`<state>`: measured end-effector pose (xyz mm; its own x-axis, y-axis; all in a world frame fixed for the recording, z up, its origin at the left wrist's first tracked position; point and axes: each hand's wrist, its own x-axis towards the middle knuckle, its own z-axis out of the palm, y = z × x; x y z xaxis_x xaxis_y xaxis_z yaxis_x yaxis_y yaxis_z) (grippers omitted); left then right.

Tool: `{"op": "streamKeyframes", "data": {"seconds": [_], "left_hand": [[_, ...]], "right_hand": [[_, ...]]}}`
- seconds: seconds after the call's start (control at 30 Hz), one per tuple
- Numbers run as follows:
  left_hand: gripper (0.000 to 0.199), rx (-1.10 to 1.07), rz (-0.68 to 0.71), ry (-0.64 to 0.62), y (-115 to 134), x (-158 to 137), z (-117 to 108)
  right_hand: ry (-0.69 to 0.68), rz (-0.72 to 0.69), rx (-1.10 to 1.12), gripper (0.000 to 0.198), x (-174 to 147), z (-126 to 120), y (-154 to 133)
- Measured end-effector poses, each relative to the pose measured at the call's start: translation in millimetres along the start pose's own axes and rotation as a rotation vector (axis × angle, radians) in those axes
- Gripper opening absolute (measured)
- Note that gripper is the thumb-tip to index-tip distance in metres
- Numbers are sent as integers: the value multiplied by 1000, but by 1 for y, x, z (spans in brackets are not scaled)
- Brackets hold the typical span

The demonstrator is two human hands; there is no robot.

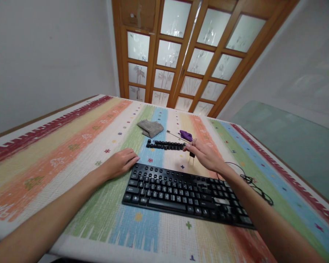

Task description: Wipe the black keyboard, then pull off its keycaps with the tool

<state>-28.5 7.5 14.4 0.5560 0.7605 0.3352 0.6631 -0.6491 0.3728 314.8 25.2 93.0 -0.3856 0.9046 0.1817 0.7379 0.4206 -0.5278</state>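
My right hand (204, 155) is closed around a keycap puller (192, 154), whose two thin wire prongs point down at the cloth. Its thumb and forefinger come together at the right end of two rows of loose black keycaps (166, 145); whether they also pinch a keycap is too small to tell. Below both hands lies a black keyboard (167, 206), partly covered by my right forearm. My left hand (120, 163) rests flat on the tablecloth with its fingers stretched out, fingertips close to the keyboard's upper left corner. It holds nothing.
Beyond the keycaps lie a folded grey cloth (150, 128), a thin-handled tool (178, 136) and a purple bundle (185, 135). A black cable (256, 186) coils to the keyboard's right. A striped tablecloth (84, 146) covers the table; glazed wooden doors (178, 69) stand behind.
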Motion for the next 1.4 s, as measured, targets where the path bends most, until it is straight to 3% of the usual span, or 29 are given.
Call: {"op": "streamKeyframes", "data": {"seconds": [0.17,0.33,0.7,0.87,1.07,1.27,1.4], "left_hand": [[41,48,17,27,-2,-4,-7],[42,79,-9,23,-4,-6,-9],[49,227,44,-34,-6,-8,-9],[48,234,80,-55,-5,-9,-9],[47,230,91,-63,-3,-9,-10],[47,237,135,-27,-4,-9,-7],[46,180,130,-5,-3,-10,-5]], "right_hand": [[-244,-83,226,44,-3,25,-49],[-400,-177,406,36,-1,54,-81],[-337,-285,269,20,16,78,-102],[-381,-240,256,17,22,75,-103],[-466,-171,413,12,22,74,-103],[-374,-170,308,12,15,75,-110],[-423,-76,424,3,13,77,-107]]}}
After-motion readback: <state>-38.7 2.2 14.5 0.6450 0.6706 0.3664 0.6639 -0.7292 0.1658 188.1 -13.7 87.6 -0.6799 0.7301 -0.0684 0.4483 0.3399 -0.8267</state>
